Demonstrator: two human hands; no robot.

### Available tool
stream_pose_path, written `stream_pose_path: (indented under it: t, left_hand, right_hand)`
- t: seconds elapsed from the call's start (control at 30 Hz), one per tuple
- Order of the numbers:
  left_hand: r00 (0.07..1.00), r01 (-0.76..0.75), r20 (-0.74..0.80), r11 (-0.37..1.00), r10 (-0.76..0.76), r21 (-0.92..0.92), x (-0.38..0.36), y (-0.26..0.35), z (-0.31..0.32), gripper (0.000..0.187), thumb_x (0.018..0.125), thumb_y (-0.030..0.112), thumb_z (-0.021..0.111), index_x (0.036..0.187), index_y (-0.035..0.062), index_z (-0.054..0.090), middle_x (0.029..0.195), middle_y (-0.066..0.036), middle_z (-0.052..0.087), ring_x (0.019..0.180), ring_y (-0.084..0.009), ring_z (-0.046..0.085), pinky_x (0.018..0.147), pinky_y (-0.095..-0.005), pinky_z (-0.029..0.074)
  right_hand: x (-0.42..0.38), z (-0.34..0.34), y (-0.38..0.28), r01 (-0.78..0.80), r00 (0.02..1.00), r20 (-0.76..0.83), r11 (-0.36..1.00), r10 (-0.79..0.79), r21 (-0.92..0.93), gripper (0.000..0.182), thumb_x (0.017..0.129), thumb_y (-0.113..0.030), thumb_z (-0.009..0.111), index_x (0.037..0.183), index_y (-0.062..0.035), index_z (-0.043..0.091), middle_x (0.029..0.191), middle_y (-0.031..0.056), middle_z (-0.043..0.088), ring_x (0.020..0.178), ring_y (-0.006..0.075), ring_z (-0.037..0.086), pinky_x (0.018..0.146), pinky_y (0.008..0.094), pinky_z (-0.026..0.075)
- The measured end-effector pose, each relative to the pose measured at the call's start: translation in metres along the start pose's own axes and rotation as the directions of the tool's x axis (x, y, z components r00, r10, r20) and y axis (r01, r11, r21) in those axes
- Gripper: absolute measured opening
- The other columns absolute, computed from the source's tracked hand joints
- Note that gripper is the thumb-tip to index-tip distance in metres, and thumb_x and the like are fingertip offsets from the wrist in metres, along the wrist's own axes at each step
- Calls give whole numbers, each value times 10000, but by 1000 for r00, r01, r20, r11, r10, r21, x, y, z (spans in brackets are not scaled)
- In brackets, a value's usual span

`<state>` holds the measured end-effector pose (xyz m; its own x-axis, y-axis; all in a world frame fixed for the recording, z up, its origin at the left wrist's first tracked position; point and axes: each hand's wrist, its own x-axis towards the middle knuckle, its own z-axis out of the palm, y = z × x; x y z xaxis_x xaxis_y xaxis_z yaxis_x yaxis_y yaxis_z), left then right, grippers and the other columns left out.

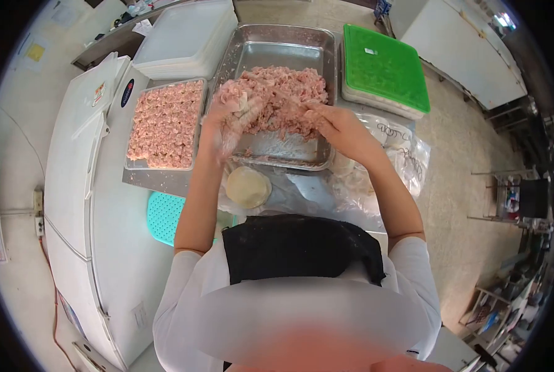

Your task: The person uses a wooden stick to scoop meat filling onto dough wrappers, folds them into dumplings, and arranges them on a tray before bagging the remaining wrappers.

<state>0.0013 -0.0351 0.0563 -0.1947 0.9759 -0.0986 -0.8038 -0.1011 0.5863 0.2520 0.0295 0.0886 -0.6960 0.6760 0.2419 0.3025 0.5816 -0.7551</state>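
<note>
A deep metal tray [283, 35] holds a heap of raw ground meat [289, 87]. Over its left side is my left hand [223, 127], in a clear plastic glove and blurred by motion. Its fingers curl around something pale with ground meat at it; the exact thing is smeared. My right hand [342, 127] is closed at the tray's right side, fingertips at the meat. A thin blurred streak runs leftward from it, too faint to name. Below the tray lies a round stack of pale dough wrappers [248, 187]. Left of it, a shallow tray [193, 162] carries rows of meat-filled dumplings [165, 124].
Stacked white lidded containers [184, 37] stand at the back left. A container with a green lid [385, 71] sits at the back right. Plastic bags with writing [398, 149] lie on the right. A turquoise perforated basket [164, 217] is lower left, beside a white freezer [112, 248].
</note>
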Motion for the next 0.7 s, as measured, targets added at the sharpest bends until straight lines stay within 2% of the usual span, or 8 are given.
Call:
stream_pose_path:
  t: [0.03,0.07,0.13,0.33,0.37,0.43,0.6,0.7]
  left_hand:
    - [996,-28,87,931,-4,365,-5,0,8,574,822,215,688,1315,43,450,1121,-171,590,1058,-292,582,982,-389,449]
    - [997,-34,81,930,5,367,-4,-1,14,574,822,215,688,1315,43,450,1121,-171,590,1058,-292,582,982,-389,449]
    - [785,-586,551,50,282,809,-1,-3,24,633,737,109,743,1313,81,484,1152,-112,608,1062,-250,600,958,-347,454]
    - [812,-475,531,255,-242,842,11,11,28,454,707,143,758,1128,47,619,1083,-84,654,1046,-221,604,925,-363,449]
    - [816,-471,525,250,-240,846,11,9,29,454,707,143,758,1128,47,619,1083,-84,654,1046,-221,604,925,-363,449]
    - [867,-454,404,-129,-291,882,11,6,32,419,719,158,746,1106,46,630,1096,-118,647,1040,-247,604,925,-365,449]
    - [933,-359,352,-150,-70,921,41,-18,-29,423,746,233,731,1110,40,632,1092,-149,639,1035,-287,598,922,-372,452]
    - [969,-248,241,-167,-59,954,54,-24,-38,467,757,269,724,1147,40,610,1119,-155,624,1060,-283,588,930,-367,449]
  right_hand:
    - [-1,-8,-2,9,1000,8,1000,-9,3,334,949,-251,524,1153,5,590,926,171,657,786,298,642,735,366,506]
    - [-2,-16,-4,-118,985,140,989,105,90,342,950,-250,528,1176,1,587,925,177,663,805,294,645,751,350,502]
    - [-7,-27,0,-243,937,296,956,187,165,350,951,-248,531,1198,-4,583,923,182,670,825,291,649,767,334,497]
    - [-14,-8,36,180,974,132,982,-187,62,301,936,-240,525,1171,-73,611,962,194,660,818,381,619,742,400,506]
    - [-10,-7,50,211,964,153,976,-216,45,294,933,-240,526,1157,-72,615,971,188,660,818,377,622,742,404,508]
    - [1,-17,70,245,953,176,969,-247,34,287,930,-241,526,1143,-72,618,980,182,659,818,374,624,741,408,509]
    - [1,-40,49,41,993,120,871,20,-489,322,915,-259,554,1207,-128,580,996,142,642,835,331,632,712,419,511]
    - [-6,4,77,212,977,88,884,-193,-416,336,920,-258,537,1242,-163,550,890,120,617,782,320,623,653,431,498]
